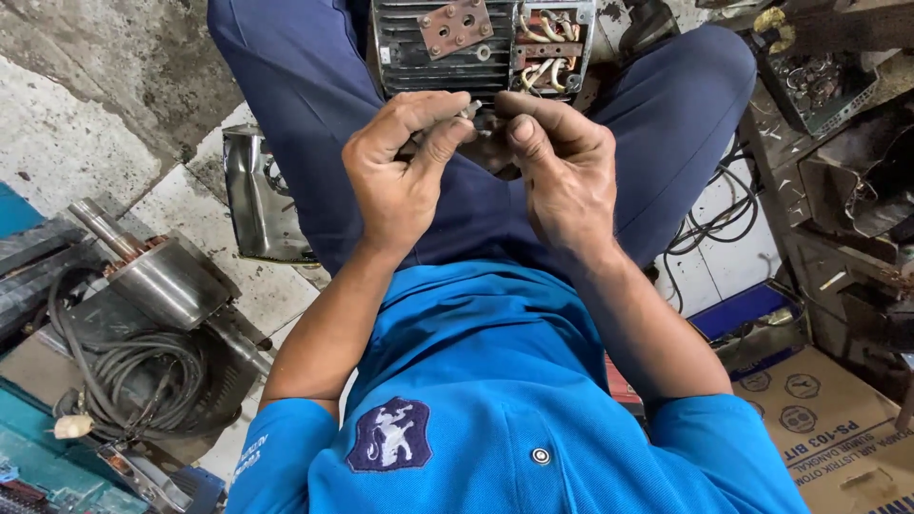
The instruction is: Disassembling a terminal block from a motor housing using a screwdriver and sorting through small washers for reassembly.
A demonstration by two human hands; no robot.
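I sit with a ribbed grey electric motor (447, 48) between my knees, its terminal box open with pale wires (547, 38) showing. My left hand (405, 167) pinches a small metal part (471, 108) between thumb and forefinger. My right hand (562, 167) meets it from the right, fingertips closed on the same small part just in front of the motor housing. What exactly the part is stays too small to tell. A rust-coloured plate (457, 27) with holes lies on top of the motor.
A steel rotor with shaft (157, 271) and a coiled grey cable (133, 376) lie at left. A shiny metal cover (257, 200) rests by my left leg. Black wires (714, 224), a cardboard box (838, 428) and cluttered metal shelving (838, 124) sit at right.
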